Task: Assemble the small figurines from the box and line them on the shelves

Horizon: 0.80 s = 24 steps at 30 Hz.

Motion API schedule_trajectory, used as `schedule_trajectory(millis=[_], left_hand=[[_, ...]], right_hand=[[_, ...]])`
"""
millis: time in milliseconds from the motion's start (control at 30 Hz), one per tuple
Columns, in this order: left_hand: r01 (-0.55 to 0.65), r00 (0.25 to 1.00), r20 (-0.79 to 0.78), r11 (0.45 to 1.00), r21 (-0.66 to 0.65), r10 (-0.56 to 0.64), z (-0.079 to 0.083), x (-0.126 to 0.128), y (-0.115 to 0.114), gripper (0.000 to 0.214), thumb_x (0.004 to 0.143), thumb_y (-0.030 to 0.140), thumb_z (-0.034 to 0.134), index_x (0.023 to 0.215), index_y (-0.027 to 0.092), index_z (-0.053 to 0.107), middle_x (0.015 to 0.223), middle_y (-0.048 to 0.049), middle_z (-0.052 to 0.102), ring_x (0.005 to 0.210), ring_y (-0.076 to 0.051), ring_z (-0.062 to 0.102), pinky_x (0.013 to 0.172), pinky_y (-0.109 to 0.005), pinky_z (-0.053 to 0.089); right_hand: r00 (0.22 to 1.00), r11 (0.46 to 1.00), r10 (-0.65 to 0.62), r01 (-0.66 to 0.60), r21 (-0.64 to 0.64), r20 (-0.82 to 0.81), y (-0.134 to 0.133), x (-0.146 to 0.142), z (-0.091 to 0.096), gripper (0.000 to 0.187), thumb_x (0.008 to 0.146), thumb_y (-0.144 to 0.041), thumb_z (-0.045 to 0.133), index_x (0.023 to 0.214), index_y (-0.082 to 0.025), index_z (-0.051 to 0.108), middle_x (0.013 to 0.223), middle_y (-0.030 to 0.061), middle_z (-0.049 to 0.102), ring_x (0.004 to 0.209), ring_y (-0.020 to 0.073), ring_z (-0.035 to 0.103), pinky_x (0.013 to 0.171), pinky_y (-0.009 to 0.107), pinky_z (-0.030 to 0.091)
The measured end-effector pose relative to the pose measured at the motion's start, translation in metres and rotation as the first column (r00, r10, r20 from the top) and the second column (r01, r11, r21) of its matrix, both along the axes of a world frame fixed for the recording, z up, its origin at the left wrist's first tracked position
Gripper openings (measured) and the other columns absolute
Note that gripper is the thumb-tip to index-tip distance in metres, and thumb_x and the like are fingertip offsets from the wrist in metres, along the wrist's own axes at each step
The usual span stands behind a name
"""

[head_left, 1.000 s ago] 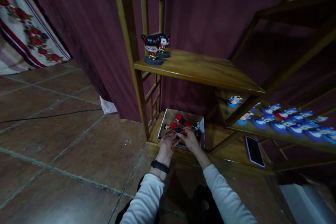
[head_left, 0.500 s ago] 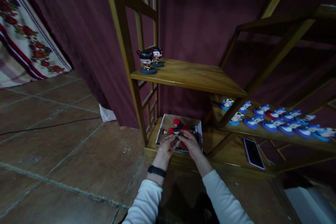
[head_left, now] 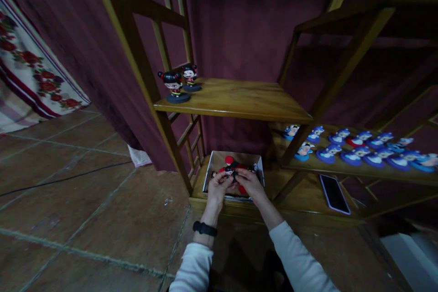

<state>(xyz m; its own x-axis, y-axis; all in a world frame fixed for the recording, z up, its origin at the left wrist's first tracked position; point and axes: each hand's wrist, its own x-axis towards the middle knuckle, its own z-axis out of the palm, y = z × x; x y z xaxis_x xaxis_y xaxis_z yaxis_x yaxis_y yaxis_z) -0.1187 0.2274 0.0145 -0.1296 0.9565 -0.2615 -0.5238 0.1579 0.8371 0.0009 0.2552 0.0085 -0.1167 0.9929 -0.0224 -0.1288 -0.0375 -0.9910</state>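
Over a shallow open box (head_left: pixel 210 169), my left hand (head_left: pixel 218 188) and my right hand (head_left: pixel 251 183) are both closed on one small black-haired figurine (head_left: pixel 229 173). The fingers cover much of its lower part. Beneath my hands the box holds several figurines with red and black parts, among them a round red piece (head_left: pixel 229 159). Two similar figurines, a front one (head_left: pixel 174 86) and a rear one (head_left: pixel 190 77), stand upright on dark round bases at the left end of the wooden shelf (head_left: pixel 246 98).
Several blue-and-white figurines (head_left: pixel 356 153) stand in rows on the right-hand shelf. Below them a phone (head_left: pixel 334 194) lies on the bottom board. A slanted wooden post (head_left: pixel 294 146) rises between the box and that shelf. A cable (head_left: pixel 68 177) crosses the tiled floor at left.
Both hands stay over the box with the figurine, their fingers shifted slightly around it. The camera view has tilted and moved a little, so the shelf and its figurines appear displaced.
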Motion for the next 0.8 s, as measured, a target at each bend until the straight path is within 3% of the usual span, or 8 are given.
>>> schedule_trajectory(millis=[267, 433, 800], left_hand=[[0.094, 0.995, 0.019, 0.995, -0.041, -0.093, -0.009, -0.011, 0.007, 0.036, 0.058, 0.017, 0.078, 0.091, 0.015, 0.064, 0.076, -0.0061, 0.071, 0.065, -0.017, 0.068, 0.058, -0.023, 0.054], [0.103, 0.995, 0.008, 0.994, -0.047, -0.103, -0.012, -0.011, 0.006, 0.032, 0.059, 0.015, 0.077, 0.089, 0.013, 0.066, 0.075, -0.0060, 0.070, 0.067, -0.017, 0.069, 0.060, -0.023, 0.055], [0.053, 0.999, 0.011, 0.994, -0.092, -0.053, -0.029, -0.011, 0.010, 0.031, 0.058, 0.012, 0.078, 0.085, 0.013, 0.064, 0.073, -0.0047, 0.070, 0.064, -0.016, 0.068, 0.063, -0.027, 0.057]], right_hand=[[0.991, 0.995, 0.103, -0.101, 0.022, -0.090, -0.004, 0.007, 0.008, 0.042, 0.062, -0.029, 0.071, 0.103, -0.023, 0.066, 0.104, 0.0056, 0.069, 0.097, 0.0230, 0.063, 0.094, 0.045, 0.043], [0.991, 0.997, 0.077, -0.079, -0.010, -0.107, -0.002, 0.008, 0.004, 0.040, 0.057, -0.028, 0.074, 0.097, -0.021, 0.069, 0.093, 0.0062, 0.072, 0.088, 0.0231, 0.066, 0.087, 0.045, 0.047], [0.991, 0.995, -0.006, -0.008, -0.103, -0.133, -0.002, 0.003, -0.009, 0.044, 0.051, -0.030, 0.076, 0.093, -0.019, 0.071, 0.087, 0.0065, 0.071, 0.090, 0.0241, 0.064, 0.085, 0.043, 0.047]])
